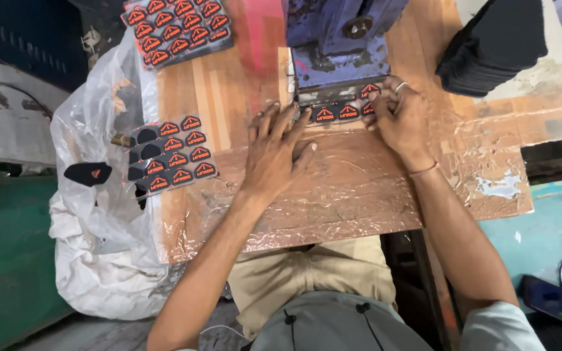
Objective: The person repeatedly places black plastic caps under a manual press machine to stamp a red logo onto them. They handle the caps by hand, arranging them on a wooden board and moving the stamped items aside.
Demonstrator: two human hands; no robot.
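The left hand (pixel 273 151) lies flat on the foil-wrapped table (pixel 359 188), its fingers (pixel 287 120) spread apart and reaching to the near edge of a sheet of black patches with orange emblems (pixel 336 112). The right hand (pixel 399 120) rests at the sheet's right end, fingers curled together and pressing down on it; whether they pinch the sheet or only press it I cannot tell. The sheet sits partly under the blue, paint-worn press head (pixel 341 62), with only its front row showing.

Judging by how things lie, the work is partway through. Two more sheets of the same patches lie apart from the press: one at the table's left edge (pixel 172 154), beside a white plastic sack (pixel 102 214), and one at the top (pixel 175 27). A single loose black piece (pixel 88 173) lies on the sack. A tall stack of plain black pieces (pixel 495 42) stands at the right, seemingly still unprinted.
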